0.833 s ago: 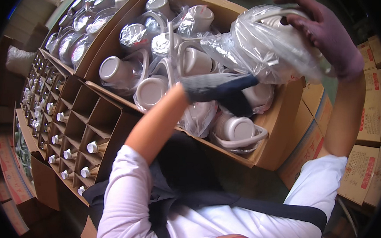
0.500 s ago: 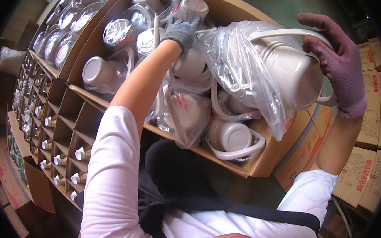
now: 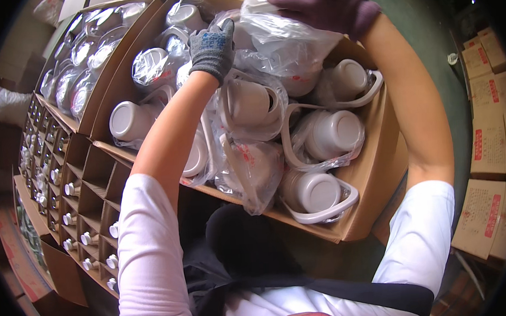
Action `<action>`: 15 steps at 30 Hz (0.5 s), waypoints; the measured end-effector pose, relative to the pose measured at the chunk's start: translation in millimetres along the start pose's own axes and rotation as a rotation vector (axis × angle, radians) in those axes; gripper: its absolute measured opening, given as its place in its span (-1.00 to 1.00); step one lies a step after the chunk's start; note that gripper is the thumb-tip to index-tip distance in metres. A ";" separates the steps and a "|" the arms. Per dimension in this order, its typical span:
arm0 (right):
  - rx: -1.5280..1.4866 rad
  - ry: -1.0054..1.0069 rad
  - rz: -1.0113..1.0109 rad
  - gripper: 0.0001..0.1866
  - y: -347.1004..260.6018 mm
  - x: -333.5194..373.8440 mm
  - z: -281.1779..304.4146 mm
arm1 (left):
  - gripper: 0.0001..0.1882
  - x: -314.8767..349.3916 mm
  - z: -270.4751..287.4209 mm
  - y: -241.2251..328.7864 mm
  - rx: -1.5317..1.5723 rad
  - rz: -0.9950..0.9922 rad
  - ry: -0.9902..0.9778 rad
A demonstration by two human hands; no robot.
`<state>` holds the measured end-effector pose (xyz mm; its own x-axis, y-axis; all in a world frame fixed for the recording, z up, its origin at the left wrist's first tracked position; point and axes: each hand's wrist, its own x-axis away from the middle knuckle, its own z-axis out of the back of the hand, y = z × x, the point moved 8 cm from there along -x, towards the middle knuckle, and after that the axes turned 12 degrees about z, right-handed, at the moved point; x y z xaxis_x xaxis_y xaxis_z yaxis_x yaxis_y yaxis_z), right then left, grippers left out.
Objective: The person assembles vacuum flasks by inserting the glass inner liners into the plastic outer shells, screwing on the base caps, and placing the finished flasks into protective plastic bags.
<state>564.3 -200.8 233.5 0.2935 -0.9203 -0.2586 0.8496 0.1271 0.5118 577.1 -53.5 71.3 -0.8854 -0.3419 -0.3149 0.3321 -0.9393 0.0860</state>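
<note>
My left hand (image 3: pixel 212 51), in a grey knitted glove with blue marks, reaches among the bagged pots at the far middle of a cardboard box (image 3: pixel 379 144). Its fingers are curled beside a clear bag, and what they grip is hidden. In a purple glove, my right hand (image 3: pixel 330 5) is closed on a clear plastic bag (image 3: pixel 292 45) over a white pot at the box's far right. White pots with looped handles fill the box, such as one pot (image 3: pixel 338 132) lying bottom up at the right and another pot (image 3: pixel 319 194) at the near corner.
A second box of bagged pots (image 3: pixel 87 52) adjoins at the left. Nearer on the left, a divided carton (image 3: pixel 87 191) holds white-capped bottles in several cells. Stacked cardboard cartons (image 3: pixel 487 143) stand at the far right. My knee (image 3: pixel 240 234) is close to the box's near side.
My right hand has moved left and away from me with the bagged pot, uncovering pots on the right side. My left hand has shifted slightly left, its fingers now curled.
</note>
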 end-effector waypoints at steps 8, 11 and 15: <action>0.035 -0.007 -0.061 -0.78 -34.9 -11.2 6.7 | -0.65 78.2 -0.1 46.8 0.314 -0.465 -0.412; 0.024 0.030 -0.046 -0.74 -49.1 -14.3 43.5 | -0.45 92.2 -4.9 90.4 0.395 -0.492 -0.620; 0.156 0.049 -0.184 -0.68 -52.8 19.4 55.8 | -0.08 99.7 -6.8 106.1 0.502 -0.185 -0.496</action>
<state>500.7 -246.0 247.1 0.1642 -0.9031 -0.3968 0.8141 -0.1030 0.5715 526.4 -187.0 42.6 -0.9953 -0.0370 0.0890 0.0791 -0.8419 0.5338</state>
